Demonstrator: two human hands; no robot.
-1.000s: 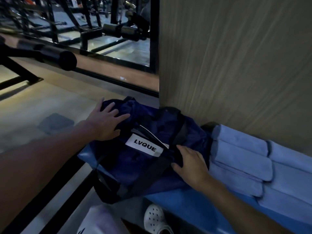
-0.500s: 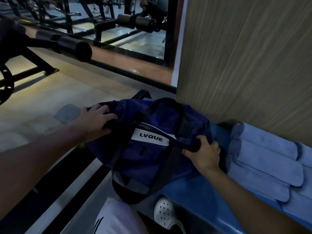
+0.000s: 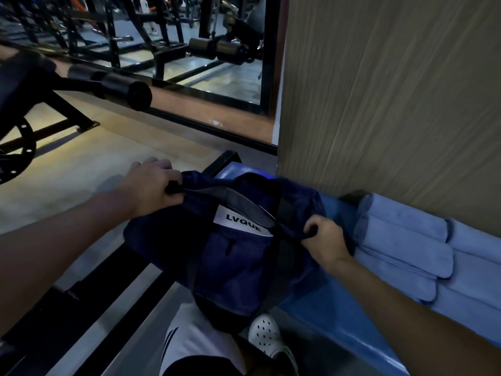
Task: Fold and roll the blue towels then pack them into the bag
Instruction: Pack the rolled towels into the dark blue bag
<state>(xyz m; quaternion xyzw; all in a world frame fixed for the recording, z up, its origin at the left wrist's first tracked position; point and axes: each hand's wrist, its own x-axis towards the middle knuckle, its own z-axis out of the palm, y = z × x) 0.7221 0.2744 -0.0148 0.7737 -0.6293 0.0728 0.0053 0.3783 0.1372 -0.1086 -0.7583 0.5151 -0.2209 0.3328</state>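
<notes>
A navy duffel bag [image 3: 238, 256] with a white LVQUE label lies on the left end of a blue padded bench [image 3: 333, 313]. My left hand [image 3: 154, 185] is clenched on the bag's left end near the zipper. My right hand [image 3: 324, 237] grips the bag's right end. Between them the top gapes a little, showing grey lining. Several rolled light-blue towels [image 3: 401, 248] lie stacked on the bench against the wall, just right of my right hand.
A wood-grain wall panel [image 3: 393, 99] rises directly behind the bench. Black gym machine arms with padded rollers [image 3: 127, 90] stand at left over a pale floor. A mirror reflects more equipment. My leg in white shorts and a white clog [image 3: 267, 335] are below the bag.
Both hands went from resting flat on the bag to gripping its two ends. The bag's top has been pulled apart slightly, and my view has shifted left.
</notes>
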